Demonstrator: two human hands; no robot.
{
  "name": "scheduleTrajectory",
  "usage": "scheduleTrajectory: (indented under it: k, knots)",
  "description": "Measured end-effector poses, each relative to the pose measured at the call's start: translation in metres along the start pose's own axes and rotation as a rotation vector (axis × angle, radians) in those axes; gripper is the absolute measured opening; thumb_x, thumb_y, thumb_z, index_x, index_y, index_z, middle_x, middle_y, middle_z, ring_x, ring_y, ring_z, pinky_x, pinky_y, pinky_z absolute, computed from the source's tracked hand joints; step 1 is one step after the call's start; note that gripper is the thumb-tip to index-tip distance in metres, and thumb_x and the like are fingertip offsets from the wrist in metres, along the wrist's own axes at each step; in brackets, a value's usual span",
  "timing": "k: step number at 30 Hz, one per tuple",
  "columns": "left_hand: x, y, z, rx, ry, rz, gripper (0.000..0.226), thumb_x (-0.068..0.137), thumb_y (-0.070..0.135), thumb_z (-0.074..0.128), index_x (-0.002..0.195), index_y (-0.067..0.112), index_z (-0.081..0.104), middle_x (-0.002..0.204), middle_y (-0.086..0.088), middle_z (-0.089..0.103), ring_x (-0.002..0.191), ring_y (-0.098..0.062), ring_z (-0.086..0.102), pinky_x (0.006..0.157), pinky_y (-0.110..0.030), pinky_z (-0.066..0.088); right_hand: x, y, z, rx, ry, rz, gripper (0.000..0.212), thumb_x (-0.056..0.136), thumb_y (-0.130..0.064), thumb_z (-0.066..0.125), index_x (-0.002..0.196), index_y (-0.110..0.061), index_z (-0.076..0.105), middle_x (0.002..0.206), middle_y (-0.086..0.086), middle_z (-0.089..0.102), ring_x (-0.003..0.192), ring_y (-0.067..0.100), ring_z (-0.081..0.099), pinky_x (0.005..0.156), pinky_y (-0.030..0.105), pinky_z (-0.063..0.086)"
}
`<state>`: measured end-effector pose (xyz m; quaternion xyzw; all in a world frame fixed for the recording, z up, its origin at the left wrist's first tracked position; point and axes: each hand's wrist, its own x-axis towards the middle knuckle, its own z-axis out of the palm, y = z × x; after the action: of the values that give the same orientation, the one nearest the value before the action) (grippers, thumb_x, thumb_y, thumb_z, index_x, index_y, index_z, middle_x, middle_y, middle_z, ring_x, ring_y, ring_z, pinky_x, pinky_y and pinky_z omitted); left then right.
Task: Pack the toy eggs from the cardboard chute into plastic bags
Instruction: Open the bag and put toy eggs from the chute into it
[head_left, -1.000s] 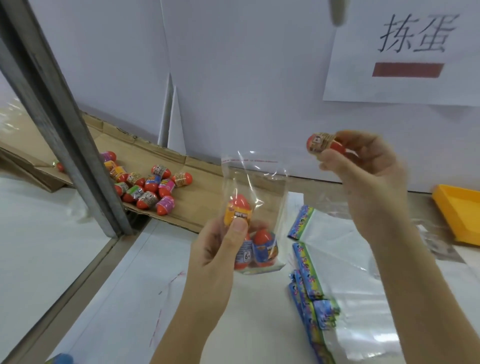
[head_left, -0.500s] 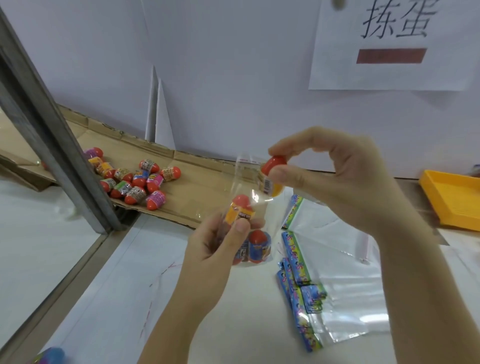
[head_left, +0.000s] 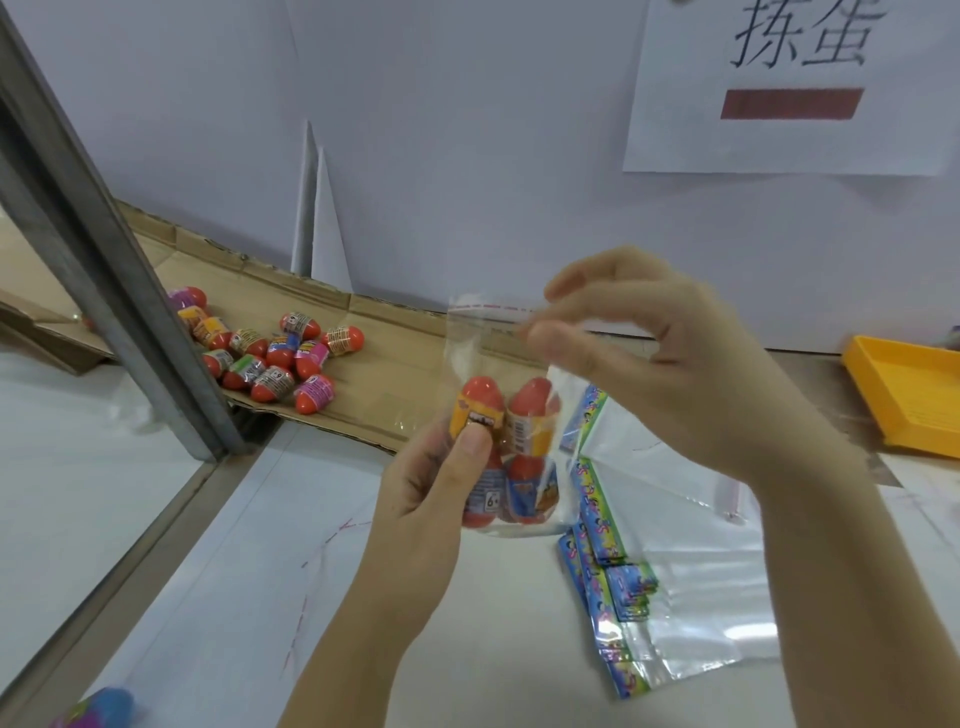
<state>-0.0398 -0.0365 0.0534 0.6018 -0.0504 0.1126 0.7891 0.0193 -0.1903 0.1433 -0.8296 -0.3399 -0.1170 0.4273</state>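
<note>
Egg (head_left: 534, 415) now in bag (head_left: 488, 332), post (head_left: 119, 291) crossing chute (head_left: 395, 358)

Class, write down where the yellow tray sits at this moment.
In the head view the yellow tray sits on the table at the far right edge, near the white wall, right of the right hand and beyond the empty plastic bags.

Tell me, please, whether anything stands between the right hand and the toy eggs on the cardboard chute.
Yes: the clear plastic bag, gripped by the left hand, rises between right hand and toy eggs.
</note>
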Motion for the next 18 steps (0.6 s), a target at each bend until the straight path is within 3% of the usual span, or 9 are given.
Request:
scheduleTrajectory:
  k: [1,3,6,7,9,11,12,16,18]
  knots:
    - [0.000,0.000,0.000,-0.011,0.006,-0.002,0.026,0.083,0.036,0.054,0.096,0.040,0.076,0.093,0.006,0.076,0.084,-0.009,0.072,0.066,-0.018,0.055,0.000,0.000,0.000,0.077,0.043,0.006,0.023,0.082,-0.062,0.057,0.098,-0.048,0.064,0.106,-0.019,0.055,0.097,-0.006,0.055,0.084,0.016,0.039]
    - [0.001,0.001,0.000,-0.022,0.030,-0.013,0.026,0.085,0.035,0.053,0.095,0.038,0.076,0.092,0.005,0.076,0.084,-0.010,0.072,0.066,-0.019,0.055,0.000,0.006,-0.002,0.252,0.066,0.081,0.050,0.071,-0.067,0.057,0.118,-0.051,0.053,0.112,-0.021,0.053,0.097,-0.008,0.056,0.080,0.017,0.042]
    - [0.001,0.002,0.000,-0.007,0.064,-0.017,0.017,0.088,0.040,0.060,0.087,0.039,0.077,0.085,0.007,0.075,0.078,-0.007,0.071,0.064,-0.019,0.055,0.000,0.015,-0.001,0.355,-0.161,0.272,0.101,0.047,-0.065,0.077,0.136,-0.053,0.031,0.118,-0.018,0.058,0.101,0.002,0.063,0.081,0.028,0.052]
    - [0.001,0.001,0.000,0.003,0.074,-0.021,0.018,0.083,0.044,0.059,0.085,0.039,0.076,0.084,0.007,0.075,0.078,-0.007,0.071,0.065,-0.020,0.056,0.000,0.016,0.002,0.352,-0.244,0.315,0.109,0.043,-0.061,0.081,0.138,-0.050,0.030,0.114,-0.015,0.063,0.098,0.004,0.066,0.081,0.030,0.053]
    - [0.001,0.000,0.001,0.017,0.095,-0.024,0.020,0.080,0.047,0.057,0.083,0.039,0.076,0.084,0.005,0.074,0.078,-0.008,0.071,0.067,-0.023,0.058,0.003,0.019,0.011,0.337,-0.292,0.348,0.097,0.042,-0.056,0.084,0.131,-0.034,0.049,0.098,-0.011,0.072,0.088,0.009,0.070,0.081,0.039,0.055]
    - [0.001,0.000,0.000,0.022,0.096,-0.022,0.023,0.081,0.050,0.056,0.086,0.040,0.076,0.088,0.004,0.075,0.081,-0.010,0.071,0.067,-0.022,0.057,0.007,0.019,0.020,0.344,-0.239,0.349,0.063,0.046,-0.057,0.084,0.099,-0.026,0.071,0.085,-0.004,0.074,0.083,0.022,0.071,0.086,0.054,0.053]
    - [0.001,0.000,0.000,0.021,0.095,-0.030,0.025,0.079,0.053,0.057,0.089,0.040,0.076,0.091,0.003,0.075,0.084,-0.011,0.071,0.066,-0.021,0.056,0.008,0.019,0.023,0.367,-0.219,0.347,0.054,0.048,-0.058,0.083,0.089,-0.024,0.074,0.082,-0.002,0.075,0.081,0.025,0.071,0.087,0.055,0.053]
    - [0.003,-0.001,-0.004,0.028,0.115,-0.072,0.031,0.070,0.057,0.052,0.085,0.043,0.076,0.091,0.004,0.075,0.084,-0.011,0.071,0.064,-0.016,0.054,0.009,0.023,0.029,0.436,-0.185,0.324,0.043,0.053,-0.058,0.080,0.078,-0.022,0.076,0.076,-0.001,0.074,0.066,0.009,0.066,0.066,0.031,0.052]
    - [0.005,-0.002,-0.005,0.026,0.121,-0.083,0.033,0.069,0.057,0.052,0.083,0.042,0.077,0.089,0.004,0.076,0.083,-0.011,0.072,0.063,-0.017,0.054,0.009,0.024,0.031,0.450,-0.206,0.326,0.038,0.055,-0.055,0.079,0.075,-0.023,0.075,0.071,-0.002,0.072,0.060,0.008,0.063,0.056,0.025,0.048]
